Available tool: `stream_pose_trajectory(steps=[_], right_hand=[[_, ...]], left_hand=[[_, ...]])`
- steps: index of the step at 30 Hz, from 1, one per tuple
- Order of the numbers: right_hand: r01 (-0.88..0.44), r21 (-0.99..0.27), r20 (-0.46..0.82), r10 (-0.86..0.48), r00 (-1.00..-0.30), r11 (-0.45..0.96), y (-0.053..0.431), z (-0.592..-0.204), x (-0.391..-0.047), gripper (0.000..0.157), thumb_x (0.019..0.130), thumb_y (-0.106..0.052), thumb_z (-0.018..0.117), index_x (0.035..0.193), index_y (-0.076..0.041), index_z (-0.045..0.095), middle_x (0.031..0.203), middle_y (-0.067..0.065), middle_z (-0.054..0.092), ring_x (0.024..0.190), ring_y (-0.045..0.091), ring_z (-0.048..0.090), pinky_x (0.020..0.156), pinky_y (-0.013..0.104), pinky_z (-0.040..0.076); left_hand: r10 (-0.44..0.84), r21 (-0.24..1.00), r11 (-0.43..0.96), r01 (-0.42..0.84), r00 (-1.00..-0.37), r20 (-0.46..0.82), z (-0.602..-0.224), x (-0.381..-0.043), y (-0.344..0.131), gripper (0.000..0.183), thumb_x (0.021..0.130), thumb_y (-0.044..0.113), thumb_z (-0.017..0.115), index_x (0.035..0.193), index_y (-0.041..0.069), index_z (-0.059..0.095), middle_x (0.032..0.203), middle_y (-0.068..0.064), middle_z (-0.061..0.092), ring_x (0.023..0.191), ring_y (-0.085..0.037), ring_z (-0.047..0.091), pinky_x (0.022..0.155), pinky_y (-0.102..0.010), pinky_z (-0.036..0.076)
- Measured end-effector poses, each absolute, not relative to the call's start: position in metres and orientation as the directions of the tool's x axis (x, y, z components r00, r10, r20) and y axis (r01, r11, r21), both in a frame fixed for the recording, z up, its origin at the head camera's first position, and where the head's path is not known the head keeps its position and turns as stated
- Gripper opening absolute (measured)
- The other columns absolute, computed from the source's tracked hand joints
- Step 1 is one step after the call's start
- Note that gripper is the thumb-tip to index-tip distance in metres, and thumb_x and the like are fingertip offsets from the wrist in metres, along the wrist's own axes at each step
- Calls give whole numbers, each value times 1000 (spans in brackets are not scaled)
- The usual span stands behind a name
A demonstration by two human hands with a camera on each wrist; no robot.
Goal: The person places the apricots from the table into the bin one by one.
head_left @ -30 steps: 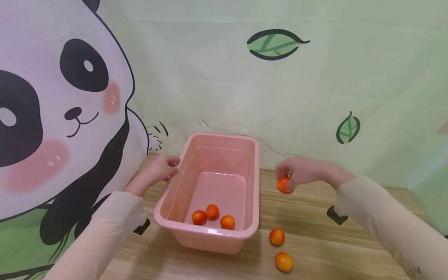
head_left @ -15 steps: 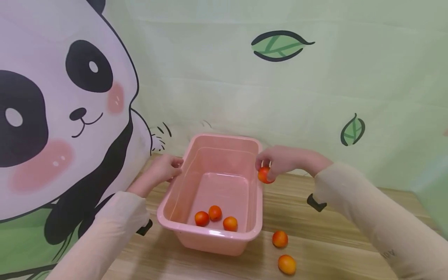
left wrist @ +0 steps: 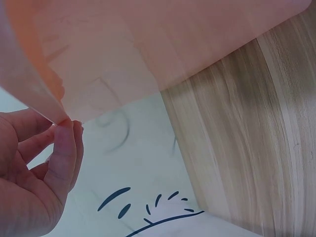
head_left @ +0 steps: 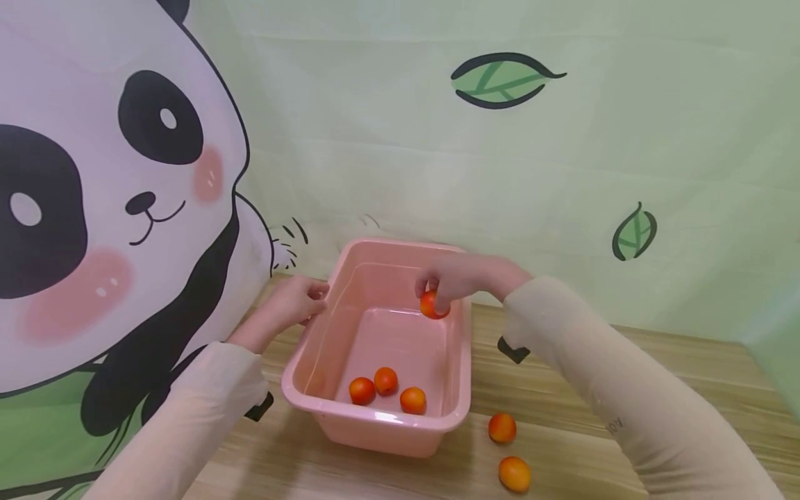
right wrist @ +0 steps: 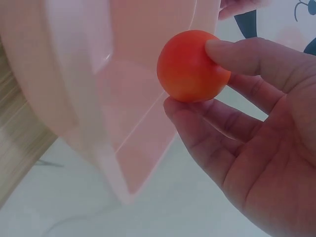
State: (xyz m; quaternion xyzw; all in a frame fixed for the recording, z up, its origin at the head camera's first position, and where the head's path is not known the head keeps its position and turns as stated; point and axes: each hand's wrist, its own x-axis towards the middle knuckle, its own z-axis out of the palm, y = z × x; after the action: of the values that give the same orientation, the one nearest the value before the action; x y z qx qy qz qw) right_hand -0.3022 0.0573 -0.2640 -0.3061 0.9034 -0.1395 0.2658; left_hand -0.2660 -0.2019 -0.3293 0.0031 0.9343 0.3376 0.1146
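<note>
My right hand point(head_left: 461, 275) pinches a round orange-red fruit point(head_left: 431, 305) between thumb and fingers, over the right part of a pink plastic basin point(head_left: 375, 410). In the right wrist view the same fruit point(right wrist: 190, 66) is smooth and glossy, held at the fingertips. At the basin's left side, my left hand point(head_left: 292, 303) grips the rim. The left wrist view has the left hand point(left wrist: 42, 168) with thumb and fingers pinching the thin rim edge. Inside the basin, near its front wall, lie three similar fruits, one of them the rightmost fruit point(head_left: 413, 401).
Two more orange-red fruits rest on the wooden table point(head_left: 581, 430) right of the basin: a nearer fruit point(head_left: 514, 474) and a farther fruit point(head_left: 503, 428). Behind stands a pale green cloth backdrop point(head_left: 375, 139) with leaves and a large panda point(head_left: 156, 208) printed on it.
My right hand has carried its fruit leftward from above the table, across the right rim, to over the basin. The left hand keeps its grip on the rim.
</note>
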Motion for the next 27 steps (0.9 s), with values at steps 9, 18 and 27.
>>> stream_pose_trajectory(steps=[9,18,27], right_hand=[[-479,-402,-360,-616,-701,780,29,-274,-305,24,72,-10,69,93,-20,62,93,-2,58,89,18,53,66,21,52],[-277,-520,-413,-522,-746,808,11,-294,-308,21,71,-7,67,88,-19,62,91,1,58,92,19,49,64,27,52],[-159,-568,-430,-456,-779,808,-2,-315,-308,22,66,-8,68,84,-19,63,87,-1,58,88,22,51,60,28,49]], left_hand=[[82,638,767,-63,-977,-195,-330,-266,-203,40,87,9,49,126,5,49,112,-16,59,82,-19,61,70,-30,54],[80,644,762,-66,-978,-195,-332,-267,-204,39,86,8,49,125,5,50,112,-15,59,83,-19,61,70,-31,54],[76,641,765,-71,-977,-199,-330,-266,-202,38,86,8,49,124,6,51,112,-14,60,83,-19,61,70,-30,54]])
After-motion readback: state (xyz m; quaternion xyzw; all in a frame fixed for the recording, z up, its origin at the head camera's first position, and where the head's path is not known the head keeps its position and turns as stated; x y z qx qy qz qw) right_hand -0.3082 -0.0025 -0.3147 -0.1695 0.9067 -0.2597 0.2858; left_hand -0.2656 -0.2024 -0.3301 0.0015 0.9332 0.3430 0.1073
